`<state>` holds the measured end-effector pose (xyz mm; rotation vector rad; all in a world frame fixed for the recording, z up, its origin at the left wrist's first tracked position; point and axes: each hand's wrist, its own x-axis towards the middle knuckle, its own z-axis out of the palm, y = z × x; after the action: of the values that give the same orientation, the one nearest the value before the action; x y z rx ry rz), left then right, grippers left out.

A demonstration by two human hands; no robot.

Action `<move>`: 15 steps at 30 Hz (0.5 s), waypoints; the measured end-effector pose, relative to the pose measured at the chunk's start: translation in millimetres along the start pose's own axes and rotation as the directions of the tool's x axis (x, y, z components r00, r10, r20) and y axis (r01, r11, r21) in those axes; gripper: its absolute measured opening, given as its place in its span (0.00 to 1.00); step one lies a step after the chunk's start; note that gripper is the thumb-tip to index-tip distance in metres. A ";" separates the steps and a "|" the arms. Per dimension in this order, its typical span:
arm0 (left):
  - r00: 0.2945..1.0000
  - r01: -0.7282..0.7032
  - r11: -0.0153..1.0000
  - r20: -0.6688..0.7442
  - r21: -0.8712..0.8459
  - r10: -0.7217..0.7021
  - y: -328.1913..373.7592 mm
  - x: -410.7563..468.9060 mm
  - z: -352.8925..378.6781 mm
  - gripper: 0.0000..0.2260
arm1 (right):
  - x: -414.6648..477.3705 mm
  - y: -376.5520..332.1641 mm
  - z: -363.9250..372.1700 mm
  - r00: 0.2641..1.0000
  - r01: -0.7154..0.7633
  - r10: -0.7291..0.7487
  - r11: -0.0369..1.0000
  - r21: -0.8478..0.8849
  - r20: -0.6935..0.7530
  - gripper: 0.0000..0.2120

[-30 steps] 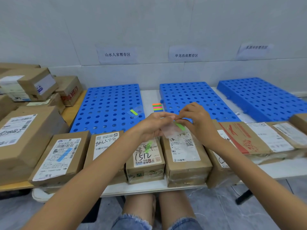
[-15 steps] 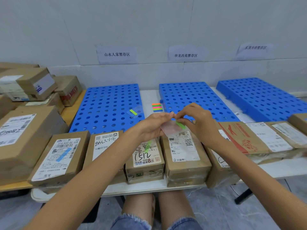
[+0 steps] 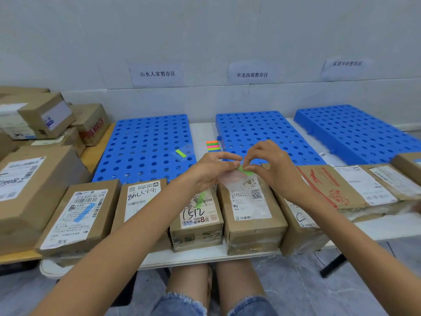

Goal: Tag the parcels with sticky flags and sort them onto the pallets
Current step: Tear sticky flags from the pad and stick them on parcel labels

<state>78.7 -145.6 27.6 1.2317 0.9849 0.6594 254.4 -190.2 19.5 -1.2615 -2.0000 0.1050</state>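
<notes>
I've got both hands up over the front row of parcels. Left hand (image 3: 209, 172) pinches a clear backing sheet (image 3: 230, 180) between thumb and fingers, other fingers curled. Right hand (image 3: 271, 169) pinches the green flag (image 3: 245, 171) at the sheet's top edge with thumb and forefinger, remaining fingers arched and loose. Can't tell if the flag is fully off the sheet. Both sit just above the WU parcel (image 3: 250, 215), which lies on the bench (image 3: 201, 131) at the near edge, next to the 1512 parcel (image 3: 198, 218), which has a green flag on its label. The flag pad (image 3: 213, 145) lies on the bench between the left pallet (image 3: 141, 142) and middle pallet (image 3: 257, 128). A second clear sheet (image 3: 182, 153) with a yellow-green flag lies on the left pallet. The right pallet (image 3: 355, 131) holds no parcels.
</notes>
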 end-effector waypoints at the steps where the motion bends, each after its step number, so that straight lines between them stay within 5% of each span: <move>1: 0.999 -0.018 0.999 -0.050 0.032 0.020 -1.3 1.3 -1.3 0.06 | -1.2 -1.1 -2.7 0.999 -0.039 0.038 0.999 0.031 0.021 0.03; 8: 0.940 -0.074 0.996 -0.328 0.055 0.088 -6.1 2.1 -19.8 0.07 | -15.9 -0.7 -19.3 0.911 -0.409 0.380 0.881 0.238 0.157 0.02; 12: 0.934 -0.068 0.996 -0.348 0.056 0.084 -9.1 1.2 -22.9 0.08 | -29.4 -1.0 -20.2 0.868 -0.484 0.425 0.838 0.251 0.256 0.01; 15: 0.934 -0.066 0.996 -0.347 0.063 0.084 -10.5 -0.3 -16.4 0.08 | -33.3 -2.1 -9.0 0.892 -0.443 0.412 0.878 0.183 0.184 0.05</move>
<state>63.0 -140.8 17.0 1.2243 1.2582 0.9414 266.1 -220.9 8.5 -1.5629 -1.7278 0.6314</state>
